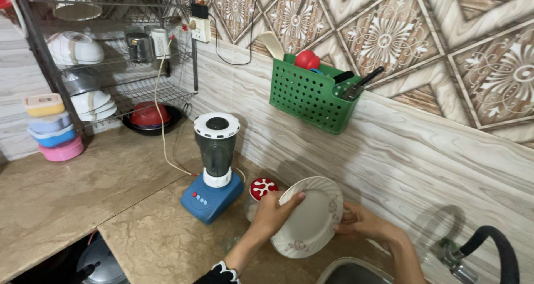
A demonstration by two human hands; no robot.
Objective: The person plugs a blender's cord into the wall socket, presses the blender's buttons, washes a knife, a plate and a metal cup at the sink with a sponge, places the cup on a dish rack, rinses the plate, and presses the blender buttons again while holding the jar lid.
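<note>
A white plate [314, 214] with small floral marks is held tilted on edge above the counter, close to the wall. My left hand [272, 212] grips its left rim, thumb on the face. My right hand [361, 223] holds the plate's right edge from behind. Just left of the plate lies a red and white round lid [262, 187]. A blue-based blender [214, 167] with a white lid stands further left.
A steel sink [347, 273] rim shows at the bottom, a tap with black hose [478, 250] at right. A green utensil basket [311, 95] hangs on the wall. A dish rack [105, 56] and stacked pastel containers [53, 128] fill the far left of the stone counter [83, 189].
</note>
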